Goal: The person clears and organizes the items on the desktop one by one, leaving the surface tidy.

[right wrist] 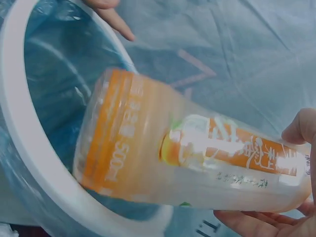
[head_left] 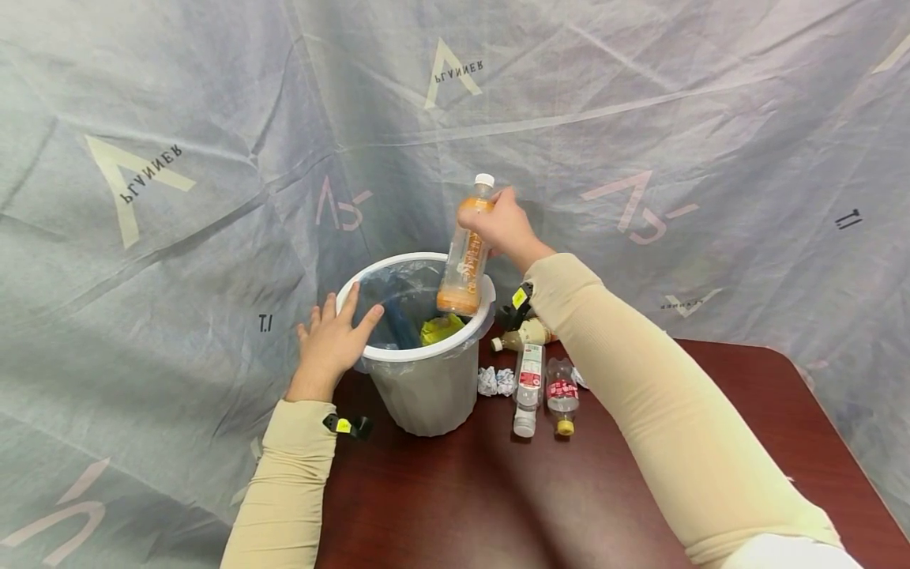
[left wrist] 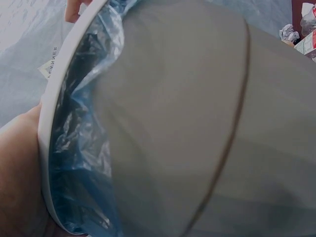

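My right hand (head_left: 506, 225) grips a clear plastic bottle (head_left: 465, 257) with an orange label and white cap near its neck. The bottle's base overlaps the mouth of a grey trash bin (head_left: 426, 391), which has a white rim (right wrist: 15, 84) and a bluish plastic liner (left wrist: 81, 163). In the right wrist view, thumb and fingers wrap the bottle's upper end. My left hand (head_left: 330, 340) rests on the left side of the rim, fingers extended and spread. Inside the bin lies a yellow-green crumpled item (head_left: 441, 329).
Right of the bin on the dark red table (head_left: 455, 506) lie crumpled paper (head_left: 496, 382), a clear bottle with a white cap (head_left: 528, 391), a yellow-capped bottle (head_left: 562, 395) and a brownish bottle (head_left: 522, 337). Grey printed cloth (head_left: 569, 118) hangs behind and at the left.
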Demonstrator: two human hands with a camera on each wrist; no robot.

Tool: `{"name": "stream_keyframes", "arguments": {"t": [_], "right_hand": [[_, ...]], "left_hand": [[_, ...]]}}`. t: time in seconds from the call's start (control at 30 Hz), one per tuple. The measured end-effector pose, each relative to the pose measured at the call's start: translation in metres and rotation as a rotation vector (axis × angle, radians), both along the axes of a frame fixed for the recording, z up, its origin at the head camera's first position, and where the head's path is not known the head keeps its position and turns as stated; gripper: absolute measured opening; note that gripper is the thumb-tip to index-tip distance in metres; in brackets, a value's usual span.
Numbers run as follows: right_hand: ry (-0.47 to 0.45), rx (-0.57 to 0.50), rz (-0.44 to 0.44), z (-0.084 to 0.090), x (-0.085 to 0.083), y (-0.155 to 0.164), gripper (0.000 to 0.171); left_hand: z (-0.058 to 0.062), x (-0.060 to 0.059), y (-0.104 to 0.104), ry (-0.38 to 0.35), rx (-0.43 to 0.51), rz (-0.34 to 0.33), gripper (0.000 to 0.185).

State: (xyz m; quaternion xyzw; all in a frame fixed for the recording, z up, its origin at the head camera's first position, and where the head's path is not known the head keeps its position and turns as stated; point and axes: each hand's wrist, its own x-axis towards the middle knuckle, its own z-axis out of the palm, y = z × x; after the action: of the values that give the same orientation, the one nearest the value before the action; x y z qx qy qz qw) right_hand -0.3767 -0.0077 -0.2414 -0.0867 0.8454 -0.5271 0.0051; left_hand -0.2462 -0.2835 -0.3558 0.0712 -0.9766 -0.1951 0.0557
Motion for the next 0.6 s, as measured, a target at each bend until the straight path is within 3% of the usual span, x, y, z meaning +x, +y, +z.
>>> {"name": "stream_keyframes", "arguments": {"t": [0.37,0.6], "right_hand": [[-0.007,-0.017,0.136,-0.036,0.008,-0.031,0.073],[-0.001,0.015,0.154,-0.055,0.010,-0.044,0.077]], "left_hand": [[-0.001,-0.001,0.000,0.004,0.006,0.004,0.090],[-0.001,-0.002,0.000,0.003,0.002,0.010,0.091]]}}
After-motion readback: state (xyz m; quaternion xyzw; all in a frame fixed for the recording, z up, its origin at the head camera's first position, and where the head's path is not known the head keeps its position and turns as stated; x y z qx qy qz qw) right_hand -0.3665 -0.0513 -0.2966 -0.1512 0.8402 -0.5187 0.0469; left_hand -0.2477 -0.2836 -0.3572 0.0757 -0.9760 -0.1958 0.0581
